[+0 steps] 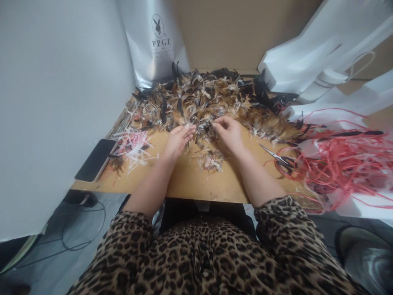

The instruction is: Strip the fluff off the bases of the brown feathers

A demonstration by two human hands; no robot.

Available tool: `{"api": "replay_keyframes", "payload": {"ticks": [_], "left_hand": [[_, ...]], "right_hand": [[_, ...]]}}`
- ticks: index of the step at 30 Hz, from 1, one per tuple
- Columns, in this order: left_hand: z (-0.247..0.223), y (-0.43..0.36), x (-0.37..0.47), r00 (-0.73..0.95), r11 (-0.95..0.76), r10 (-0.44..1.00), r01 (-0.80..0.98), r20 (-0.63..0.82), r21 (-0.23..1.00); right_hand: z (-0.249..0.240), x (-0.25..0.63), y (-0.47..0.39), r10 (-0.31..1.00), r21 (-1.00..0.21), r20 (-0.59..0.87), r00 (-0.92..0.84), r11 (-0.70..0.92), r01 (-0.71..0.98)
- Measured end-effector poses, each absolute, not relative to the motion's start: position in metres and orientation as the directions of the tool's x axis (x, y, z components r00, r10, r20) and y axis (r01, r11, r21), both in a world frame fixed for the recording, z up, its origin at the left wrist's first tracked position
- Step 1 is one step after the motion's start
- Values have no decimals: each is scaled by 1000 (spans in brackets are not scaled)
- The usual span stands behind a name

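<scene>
Brown and black feathers heaped across back of table. At their near edge: left hand, fingers loosely bent, grip unclear; right hand, thumb and forefinger together, anything pinched too small to tell. Leftward, strips, phone; rightward, scissors, red strings.

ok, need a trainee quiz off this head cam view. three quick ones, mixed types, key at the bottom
1. True or false: the phone lies on the person's left, its screen dark.

2. Which lies closest to the handles of the scissors?
A. the silver bag
B. the tangle of red strings
C. the phone

3. Both hands are at the near edge of the pile of feathers. Which hand is nearer the scissors?

Key: 1 true; 2 B; 3 right hand.
</scene>
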State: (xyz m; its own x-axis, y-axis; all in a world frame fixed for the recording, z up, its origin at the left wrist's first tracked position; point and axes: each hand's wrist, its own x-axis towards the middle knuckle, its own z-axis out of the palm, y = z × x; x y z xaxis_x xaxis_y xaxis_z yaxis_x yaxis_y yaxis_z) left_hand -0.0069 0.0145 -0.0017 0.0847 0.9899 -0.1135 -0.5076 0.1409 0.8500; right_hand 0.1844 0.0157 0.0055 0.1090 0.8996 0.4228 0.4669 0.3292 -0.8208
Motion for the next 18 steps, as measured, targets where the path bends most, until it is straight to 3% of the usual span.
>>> {"api": "replay_keyframes", "payload": {"ticks": [3,7,18], "left_hand": [[-1,17,-10,63,159,987,-523,-147,838],[-2,19,-11,52,151,988,-526,-146,837],[-3,22,-15,55,135,990,-553,-126,822]], "right_hand": [[3,197,23,931,-843,338,138,234,484],[-2,203,25,964,-775,263,41,185,604],[8,201,17,980,-630,196,-34,153,761]]}}
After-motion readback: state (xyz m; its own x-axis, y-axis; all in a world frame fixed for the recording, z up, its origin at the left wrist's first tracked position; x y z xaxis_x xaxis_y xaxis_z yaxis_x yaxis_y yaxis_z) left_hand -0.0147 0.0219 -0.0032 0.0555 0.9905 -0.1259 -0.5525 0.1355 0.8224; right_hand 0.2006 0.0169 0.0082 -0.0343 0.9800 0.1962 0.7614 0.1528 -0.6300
